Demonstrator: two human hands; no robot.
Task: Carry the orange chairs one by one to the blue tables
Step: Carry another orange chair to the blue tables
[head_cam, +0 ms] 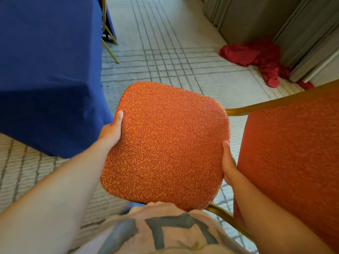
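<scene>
Red cloth (256, 57) on lined carpet (165, 52) beside wall (256, 19).

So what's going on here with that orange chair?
A person holds an orange chair by its padded seat, left grip on one side edge and right grip on the other, thumbs on top. Its backrest is to the person's right. A blue table stands close by on the left. A red cloth lies crumpled on the carpet farther off.
</scene>
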